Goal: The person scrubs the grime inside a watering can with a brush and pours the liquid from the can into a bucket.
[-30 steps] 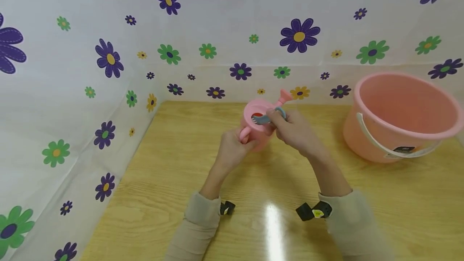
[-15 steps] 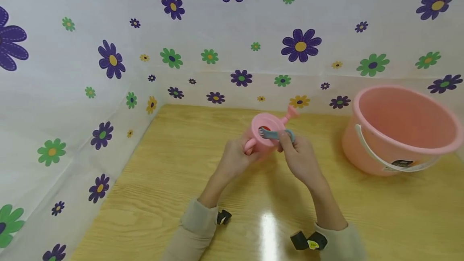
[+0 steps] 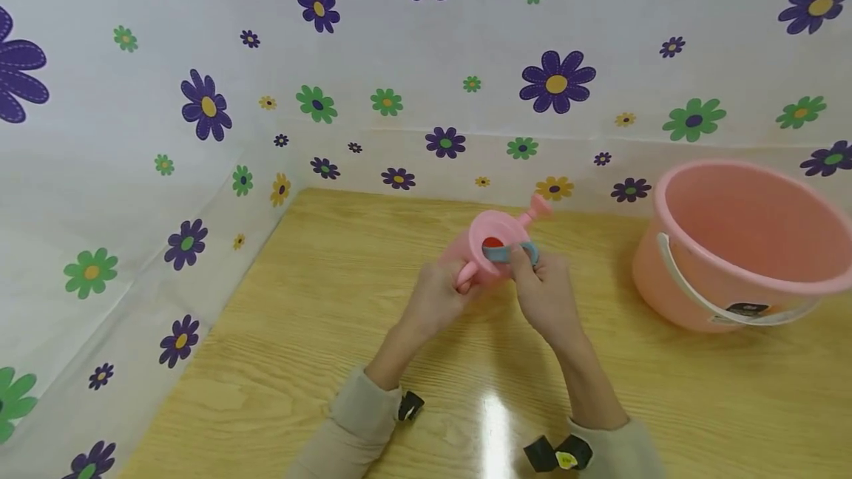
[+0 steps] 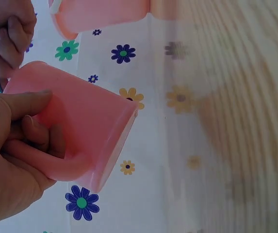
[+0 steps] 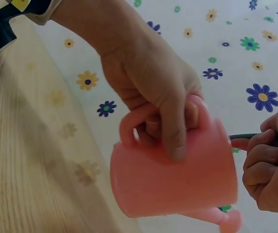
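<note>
My left hand (image 3: 435,301) grips the handle of a pink watering can (image 5: 177,187), its thumb lying along the can's side. The can is tilted, and its base stands apart from the tabletop in the left wrist view. A small blue fork with a ring-shaped handle (image 3: 497,254) is pinched in my right hand (image 3: 549,298). Its front end reaches into the can's round opening, where the prongs are hidden. Something red (image 3: 492,242) shows inside that opening. The sprinkler spout (image 3: 541,205) points to the back right.
A large pink bucket (image 3: 648,265) with a white handle (image 3: 699,294) stands to the right on the wooden table (image 3: 299,316). Flower-printed white sheeting (image 3: 373,35) rises behind the table and along its left side.
The watering can has come down and right in the head view, tilting towards me. The fork's prongs, visible earlier at the opening, have gone inside. Both hands keep their holds.
</note>
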`<state>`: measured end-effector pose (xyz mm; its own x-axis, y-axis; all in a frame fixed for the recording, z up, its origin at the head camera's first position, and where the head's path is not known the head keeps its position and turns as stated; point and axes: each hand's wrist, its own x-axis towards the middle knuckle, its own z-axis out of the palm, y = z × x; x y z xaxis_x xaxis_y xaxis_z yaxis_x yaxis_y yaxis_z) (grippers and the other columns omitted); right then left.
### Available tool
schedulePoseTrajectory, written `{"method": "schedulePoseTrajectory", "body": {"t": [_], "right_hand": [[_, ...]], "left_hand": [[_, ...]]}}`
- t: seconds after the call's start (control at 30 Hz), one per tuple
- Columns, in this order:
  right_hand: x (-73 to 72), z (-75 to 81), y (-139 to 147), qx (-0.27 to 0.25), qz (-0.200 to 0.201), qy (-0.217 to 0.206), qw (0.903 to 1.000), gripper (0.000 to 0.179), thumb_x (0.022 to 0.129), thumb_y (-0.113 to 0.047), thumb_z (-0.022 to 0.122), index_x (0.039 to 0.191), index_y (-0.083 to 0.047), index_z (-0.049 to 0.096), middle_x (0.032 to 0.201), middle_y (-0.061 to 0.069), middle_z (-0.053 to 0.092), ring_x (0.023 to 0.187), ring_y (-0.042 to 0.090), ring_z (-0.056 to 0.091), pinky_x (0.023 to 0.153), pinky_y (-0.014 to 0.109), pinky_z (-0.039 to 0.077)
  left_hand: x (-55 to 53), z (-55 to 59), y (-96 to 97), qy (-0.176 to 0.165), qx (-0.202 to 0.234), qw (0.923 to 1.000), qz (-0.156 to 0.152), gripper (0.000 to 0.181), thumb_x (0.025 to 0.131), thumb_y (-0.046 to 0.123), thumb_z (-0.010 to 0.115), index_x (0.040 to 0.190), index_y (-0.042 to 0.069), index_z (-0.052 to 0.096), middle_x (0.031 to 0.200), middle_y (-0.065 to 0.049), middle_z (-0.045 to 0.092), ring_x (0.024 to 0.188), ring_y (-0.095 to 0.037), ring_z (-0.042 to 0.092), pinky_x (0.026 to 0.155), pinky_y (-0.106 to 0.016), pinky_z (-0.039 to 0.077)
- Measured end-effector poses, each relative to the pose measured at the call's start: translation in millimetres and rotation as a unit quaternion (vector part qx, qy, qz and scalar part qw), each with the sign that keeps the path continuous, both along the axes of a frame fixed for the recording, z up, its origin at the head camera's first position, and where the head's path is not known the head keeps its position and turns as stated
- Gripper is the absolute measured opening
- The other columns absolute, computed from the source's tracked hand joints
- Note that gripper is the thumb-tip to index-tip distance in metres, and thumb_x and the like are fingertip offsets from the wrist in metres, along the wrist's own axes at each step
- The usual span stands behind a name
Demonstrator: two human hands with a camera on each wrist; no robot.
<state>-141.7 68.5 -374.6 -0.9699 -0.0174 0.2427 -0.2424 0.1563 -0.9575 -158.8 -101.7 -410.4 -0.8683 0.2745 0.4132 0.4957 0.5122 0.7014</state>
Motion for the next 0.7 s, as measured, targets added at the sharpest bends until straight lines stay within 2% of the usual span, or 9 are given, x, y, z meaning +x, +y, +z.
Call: {"method": "schedulePoseTrajectory", "body": {"t": [0.13, 0.2, 0.3, 0.33, 0.4, 0.47, 0.57, 0.63, 0.7], "right_hand": [[0.5, 1.9, 3.5, -0.004, 0.000, -0.014, 0.9999, 0.044, 0.104, -0.026, 0.051, 0.079, 0.005, 0.070, 0.051, -0.007, 0.027, 0.045, 0.006, 0.020, 0.044, 0.022, 0.017], [2.0, 5.1, 7.5, -0.015, -0.003, -0.004, 0.9999, 0.040, 0.104, -0.029, 0.052, 0.094, 0.000, 0.077, 0.052, -0.004, 0.027, 0.046, 0.008, 0.019, 0.045, 0.023, 0.016], [2.1, 8.8, 9.8, -0.027, -0.004, 0.010, 0.9996, 0.038, 0.103, -0.029, 0.053, 0.094, -0.002, 0.078, 0.053, -0.002, 0.027, 0.046, 0.008, 0.018, 0.044, 0.023, 0.012], [1.1, 8.2, 9.4, -0.027, -0.001, 0.009, 0.9996, 0.036, 0.103, -0.027, 0.054, 0.095, -0.002, 0.079, 0.053, -0.003, 0.034, 0.047, 0.008, 0.022, 0.044, 0.023, 0.015], [-1.6, 5.0, 7.5, -0.011, 0.010, -0.008, 0.9999, 0.043, 0.102, -0.027, 0.055, 0.076, 0.003, 0.074, 0.051, -0.005, 0.033, 0.046, 0.007, 0.023, 0.044, 0.022, 0.016], [-3.9, 1.6, 5.6, 0.007, 0.025, -0.031, 0.9992, 0.051, 0.102, -0.028, 0.056, 0.062, 0.004, 0.060, 0.050, -0.006, 0.033, 0.046, 0.007, 0.023, 0.044, 0.022, 0.017], [-4.0, 1.6, 6.8, 0.039, 0.050, -0.056, 0.9964, 0.051, 0.103, -0.032, 0.053, 0.066, 0.001, 0.060, 0.051, -0.005, 0.026, 0.047, 0.009, 0.023, 0.045, 0.023, 0.019], [-2.9, 4.5, 9.8, 0.048, 0.062, -0.058, 0.9953, 0.048, 0.105, -0.033, 0.050, 0.083, 0.004, 0.070, 0.053, -0.004, 0.025, 0.051, 0.010, 0.023, 0.049, 0.025, 0.026], [-1.9, 7.4, 13.5, 0.060, 0.075, -0.059, 0.9937, 0.049, 0.106, -0.035, 0.047, 0.090, 0.005, 0.071, 0.055, -0.002, 0.026, 0.052, 0.011, 0.023, 0.050, 0.025, 0.026]], "left_hand": [[3.2, 1.8, 2.4, -0.004, -0.004, 1.0000, -0.005, 0.049, 0.083, -0.001, 0.077, 0.061, 0.012, 0.035, 0.058, 0.007, 0.029, 0.055, -0.004, 0.029, 0.052, -0.017, 0.025], [3.7, 3.6, 2.1, -0.015, -0.003, 0.9999, -0.004, 0.048, 0.083, -0.001, 0.077, 0.063, 0.012, 0.035, 0.059, 0.007, 0.029, 0.055, -0.005, 0.030, 0.053, -0.018, 0.027], [3.6, 6.6, 0.3, -0.031, -0.003, 0.9995, -0.003, 0.047, 0.084, -0.001, 0.077, 0.064, 0.012, 0.035, 0.059, 0.006, 0.029, 0.054, -0.005, 0.031, 0.053, -0.018, 0.028], [3.6, 6.7, -0.2, -0.030, -0.007, 0.9995, -0.003, 0.048, 0.083, 0.000, 0.077, 0.064, 0.012, 0.035, 0.059, 0.005, 0.028, 0.054, -0.006, 0.031, 0.053, -0.018, 0.028], [3.9, 6.3, -0.8, -0.018, -0.026, 0.9995, -0.001, 0.048, 0.082, 0.001, 0.078, 0.063, 0.012, 0.036, 0.058, 0.006, 0.029, 0.054, -0.005, 0.031, 0.053, -0.018, 0.028], [4.6, 5.1, -1.5, -0.014, -0.037, 0.9992, 0.001, 0.049, 0.082, 0.001, 0.078, 0.062, 0.013, 0.036, 0.058, 0.007, 0.029, 0.054, -0.005, 0.031, 0.052, -0.017, 0.028], [5.0, 3.9, -3.3, -0.013, -0.044, 0.9989, -0.006, 0.048, 0.081, 0.000, 0.078, 0.062, 0.013, 0.036, 0.059, 0.007, 0.029, 0.055, -0.006, 0.031, 0.054, -0.018, 0.029], [4.9, 4.4, -4.2, -0.025, -0.032, 0.9990, -0.017, 0.047, 0.082, -0.002, 0.077, 0.064, 0.013, 0.036, 0.060, 0.006, 0.030, 0.056, -0.006, 0.032, 0.055, -0.018, 0.031], [4.2, 5.2, -4.5, -0.036, -0.021, 0.9987, -0.028, 0.046, 0.082, -0.002, 0.077, 0.065, 0.012, 0.036, 0.061, 0.005, 0.030, 0.056, -0.007, 0.034, 0.056, -0.018, 0.033]]}}
